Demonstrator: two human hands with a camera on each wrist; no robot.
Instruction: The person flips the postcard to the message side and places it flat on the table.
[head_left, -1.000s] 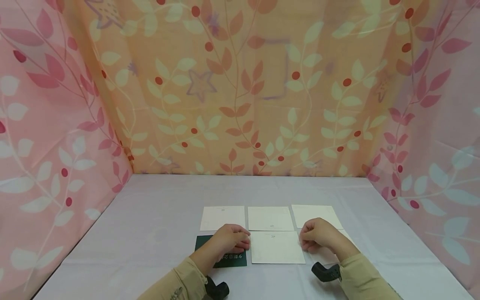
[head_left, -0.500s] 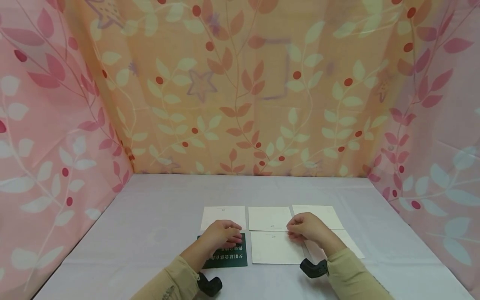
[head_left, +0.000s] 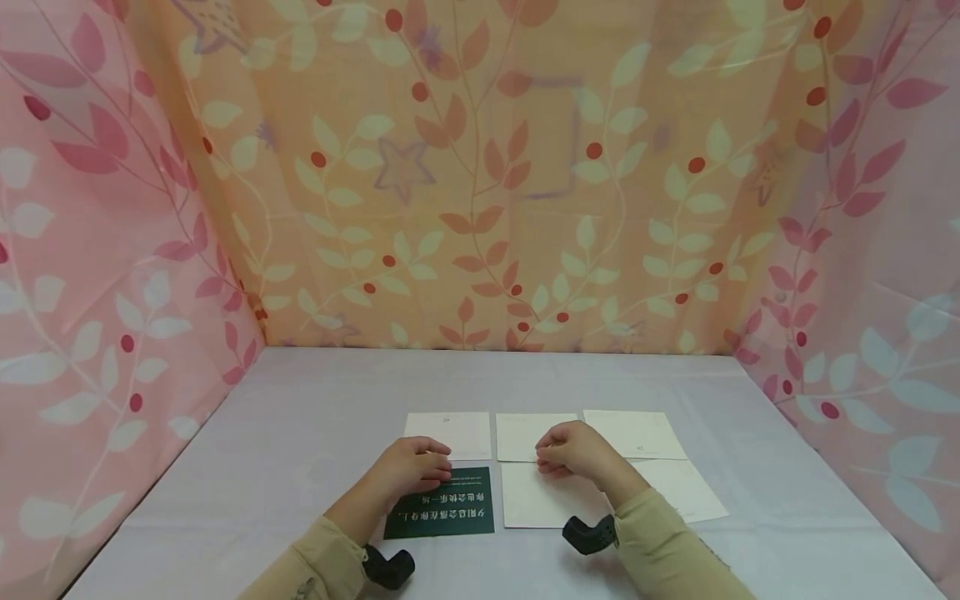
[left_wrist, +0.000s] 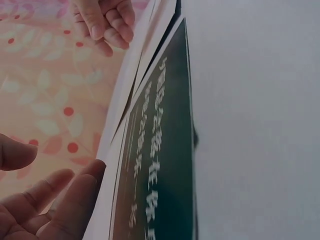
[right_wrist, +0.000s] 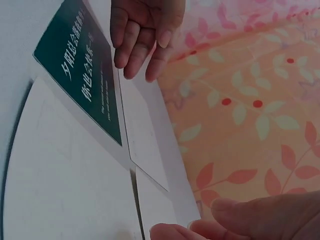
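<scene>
A dark green card (head_left: 457, 504) with white lettering, upside down in the head view, lies flat at the left of the near row. My left hand (head_left: 408, 471) hovers at its upper left part, fingers relaxed and holding nothing; the left wrist view shows the thumb apart from the fingers. Loosely bent, my right hand (head_left: 581, 454) is over the white near-middle card (head_left: 528, 504) and partly hides the white far-middle card (head_left: 517, 429). Nothing shows between its thumb and fingers in the right wrist view.
A white far-left card (head_left: 453, 429), a white far-right card (head_left: 637, 429) and a white near-right card (head_left: 682, 492) complete two rows on the white tablecloth (head_left: 300, 433). Patterned cloth walls (head_left: 480, 250) stand behind and on both sides.
Both hands have moved left. The left hand has drawn off the green card, so more of its lettering shows; the right hand has left the near-right card, which now shows more fully.
</scene>
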